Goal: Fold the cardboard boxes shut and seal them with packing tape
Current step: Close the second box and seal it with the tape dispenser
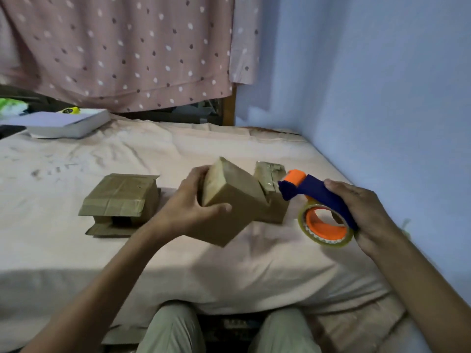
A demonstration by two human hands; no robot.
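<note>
My left hand [193, 202] grips a closed brown cardboard box [234, 207], held tilted above the bed. My right hand [362, 212] holds a blue and orange tape dispenser [316, 194] with a roll of clear tape [326, 228] on it, just right of that box. Behind the held box stands a second box [270, 174] with shiny tape on its top. To the left, a third box [122, 200] lies on the bed with its flaps loose and one end open.
The boxes sit on a bed with a pale pink sheet [76, 250]. A thick white book [68, 123] lies at the far left. A blue wall [382, 98] runs along the right and a dotted curtain [122, 47] hangs behind. My knees [175, 327] are at the bed's front edge.
</note>
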